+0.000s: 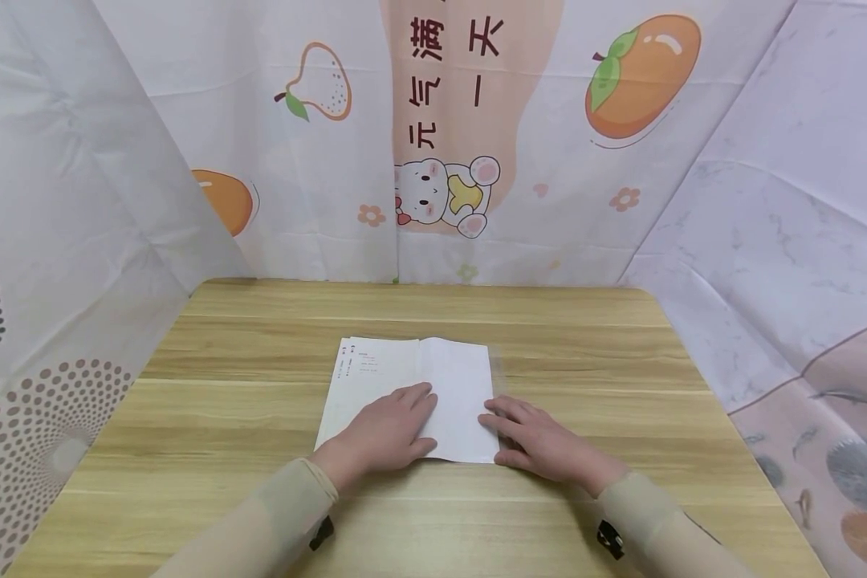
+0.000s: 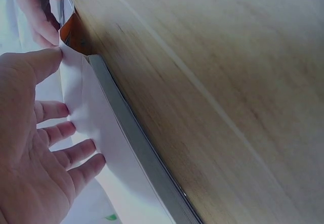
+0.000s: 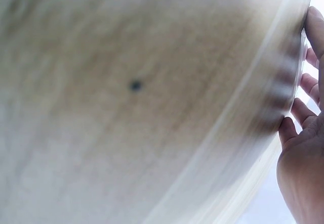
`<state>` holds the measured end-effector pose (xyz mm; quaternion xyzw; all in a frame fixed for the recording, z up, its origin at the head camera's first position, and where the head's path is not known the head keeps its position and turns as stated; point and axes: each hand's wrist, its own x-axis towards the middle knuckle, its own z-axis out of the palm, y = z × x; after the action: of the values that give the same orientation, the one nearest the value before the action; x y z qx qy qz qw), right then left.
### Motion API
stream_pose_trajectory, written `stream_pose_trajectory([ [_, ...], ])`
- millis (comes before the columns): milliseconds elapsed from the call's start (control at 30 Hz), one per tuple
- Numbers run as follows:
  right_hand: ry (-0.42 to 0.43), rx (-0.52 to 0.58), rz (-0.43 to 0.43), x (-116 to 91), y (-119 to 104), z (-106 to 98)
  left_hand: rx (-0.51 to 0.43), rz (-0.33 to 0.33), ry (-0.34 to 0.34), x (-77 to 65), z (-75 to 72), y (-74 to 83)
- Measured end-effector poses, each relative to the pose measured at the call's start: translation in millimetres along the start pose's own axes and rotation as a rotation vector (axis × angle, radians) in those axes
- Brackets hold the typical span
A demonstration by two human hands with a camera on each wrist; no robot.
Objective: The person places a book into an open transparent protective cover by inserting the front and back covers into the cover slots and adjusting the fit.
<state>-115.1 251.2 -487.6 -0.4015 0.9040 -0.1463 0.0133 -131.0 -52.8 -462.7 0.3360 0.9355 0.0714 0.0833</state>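
Note:
An open book (image 1: 458,401) with white pages lies on the wooden table. Small print and red marks show on its left page, while the right one looks blank. My left hand (image 1: 393,427) rests on the pages beside the fold, its fingers extended; the left wrist view shows those fingers (image 2: 81,155) on the white paper above the thick page block. My right hand (image 1: 538,440) touches the book's right edge, with the fingers slightly bent and spread. Something orange (image 2: 76,36) shows under the lifted paper near the right hand. In the right wrist view, the right fingertips meet the surface at the far edge.
The wood-grain table (image 1: 260,337) extends around the book on all sides. A printed curtain (image 1: 318,177) with fruit and a cartoon animal hangs behind the table, and more patterned cloth (image 1: 766,241) hangs at the sides. Black straps or clips (image 1: 610,539) sit at both wrists.

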Motion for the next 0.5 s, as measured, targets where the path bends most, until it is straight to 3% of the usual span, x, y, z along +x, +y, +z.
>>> stream_pose_trajectory([
  [500, -0.025, 0.008, 0.029, -0.1, 1.0, 3.0, 0.11, 0.025, 0.041, 1.2, 6.2, 1.9],
])
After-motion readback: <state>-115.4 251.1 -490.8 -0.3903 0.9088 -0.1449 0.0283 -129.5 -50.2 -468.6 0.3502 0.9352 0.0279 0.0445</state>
